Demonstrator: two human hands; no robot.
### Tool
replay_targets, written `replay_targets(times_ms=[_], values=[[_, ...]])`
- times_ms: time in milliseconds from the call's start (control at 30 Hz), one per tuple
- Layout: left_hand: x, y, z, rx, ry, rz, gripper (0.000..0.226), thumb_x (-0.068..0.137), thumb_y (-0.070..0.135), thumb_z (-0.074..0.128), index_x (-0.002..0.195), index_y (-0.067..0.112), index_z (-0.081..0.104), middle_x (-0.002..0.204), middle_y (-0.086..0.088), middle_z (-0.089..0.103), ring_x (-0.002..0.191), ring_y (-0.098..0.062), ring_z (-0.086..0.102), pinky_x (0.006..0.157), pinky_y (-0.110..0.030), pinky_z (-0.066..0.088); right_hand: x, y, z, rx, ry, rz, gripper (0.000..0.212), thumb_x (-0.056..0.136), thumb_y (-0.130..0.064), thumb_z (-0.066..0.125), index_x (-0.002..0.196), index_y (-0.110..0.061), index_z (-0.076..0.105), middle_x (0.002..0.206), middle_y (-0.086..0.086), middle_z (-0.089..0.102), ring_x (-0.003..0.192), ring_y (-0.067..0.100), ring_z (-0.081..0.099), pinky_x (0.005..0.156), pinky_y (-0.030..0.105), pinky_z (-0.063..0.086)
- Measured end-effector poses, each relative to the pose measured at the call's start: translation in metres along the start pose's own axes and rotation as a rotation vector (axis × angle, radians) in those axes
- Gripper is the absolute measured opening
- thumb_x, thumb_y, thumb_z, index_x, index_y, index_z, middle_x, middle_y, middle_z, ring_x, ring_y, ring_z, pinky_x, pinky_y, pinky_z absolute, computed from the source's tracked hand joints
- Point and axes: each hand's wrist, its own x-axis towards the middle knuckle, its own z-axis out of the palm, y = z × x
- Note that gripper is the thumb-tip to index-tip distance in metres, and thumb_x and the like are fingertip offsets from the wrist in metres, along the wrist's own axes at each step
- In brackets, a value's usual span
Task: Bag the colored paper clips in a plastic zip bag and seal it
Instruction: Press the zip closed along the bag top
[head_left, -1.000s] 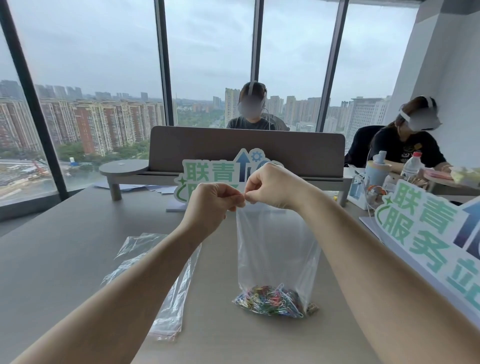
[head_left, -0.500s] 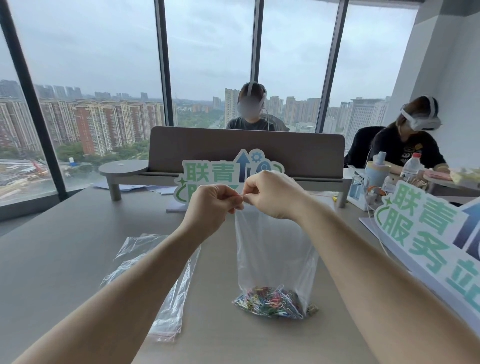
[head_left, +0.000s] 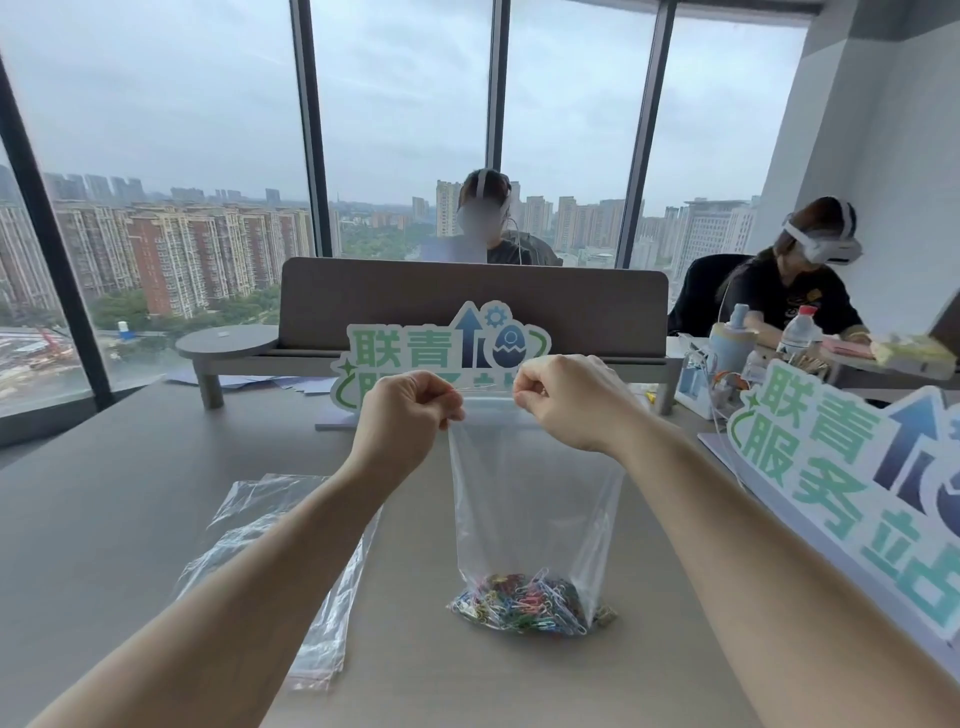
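You are sealing: your left hand (head_left: 410, 410) and right hand (head_left: 563, 400) each pinch the top edge of the zip bag (head_left: 535, 499), which hangs upright at centre, the paper clips (head_left: 524, 603) heaped in its bottom on the table (head_left: 104, 519). Next, likely press along the zip. Spare bags (head_left: 270, 551) lie at 8 o'clock, a sign (head_left: 852, 467) at 3; neither obstructs.

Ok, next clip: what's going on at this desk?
A person is closing a clear zip bag that stands on the table. The left hand and right hand each pinch the bag's top edge, a short gap apart. The colored paper clips are already piled at the bottom. Whether the strip is fully sealed can't be told. Spare empty bags lie flat to the left.
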Motion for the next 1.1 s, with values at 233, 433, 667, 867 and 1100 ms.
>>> replay_targets(times_ms=[233, 433, 667, 867, 1100], values=[[0.001, -0.006, 0.002, -0.008, 0.037, -0.023, 0.022, 0.087, 0.011, 0.067, 0.067, 0.02, 0.069, 0.068, 0.001, 0.074, 0.061, -0.011, 0.061, 0.058, -0.025, 0.05, -0.009, 0.03, 0.0, 0.005, 0.05, 0.086, 0.013, 0.092, -0.031, 0.053, 0.083, -0.027, 0.061, 0.084, -0.009, 0.064, 0.086, 0.023, 0.054, 0.077, 0.03, 0.029], [0.001, -0.005, 0.007, 0.001, 0.045, -0.019, 0.018, 0.088, 0.012, 0.067, 0.07, 0.017, 0.07, 0.07, 0.0, 0.074, 0.061, -0.012, 0.06, 0.06, -0.028, 0.053, -0.016, 0.046, -0.004, 0.004, 0.067, 0.12, 0.013, 0.093, -0.031, 0.053, 0.089, -0.025, 0.064, 0.087, -0.01, 0.063, 0.088, 0.021, 0.053, 0.077, 0.029, 0.028], [0.003, -0.01, 0.007, -0.006, 0.067, -0.041, 0.02, 0.088, 0.01, 0.066, 0.069, 0.017, 0.069, 0.07, -0.001, 0.074, 0.062, -0.013, 0.06, 0.061, -0.03, 0.052, -0.022, 0.071, -0.003, 0.041, 0.05, 0.192, 0.01, 0.089, -0.037, 0.055, 0.085, -0.031, 0.062, 0.087, -0.01, 0.066, 0.088, 0.022, 0.06, 0.081, 0.037, 0.047], [0.005, -0.01, 0.011, -0.016, 0.073, -0.048, 0.017, 0.088, 0.009, 0.066, 0.072, 0.015, 0.07, 0.071, 0.0, 0.074, 0.061, -0.013, 0.06, 0.058, -0.028, 0.052, -0.027, 0.081, -0.008, 0.071, 0.067, 0.207, 0.012, 0.091, -0.033, 0.056, 0.087, -0.025, 0.064, 0.086, -0.01, 0.066, 0.087, 0.018, 0.059, 0.081, 0.036, 0.048], [0.006, -0.011, 0.013, -0.026, 0.08, -0.052, 0.018, 0.089, 0.009, 0.065, 0.071, 0.013, 0.068, 0.07, 0.0, 0.073, 0.058, -0.011, 0.057, 0.052, -0.026, 0.05, -0.03, 0.092, -0.01, 0.078, 0.098, 0.254, 0.012, 0.09, -0.038, 0.059, 0.083, -0.028, 0.063, 0.076, -0.015, 0.06, 0.079, 0.014, 0.056, 0.07, 0.03, 0.04]])
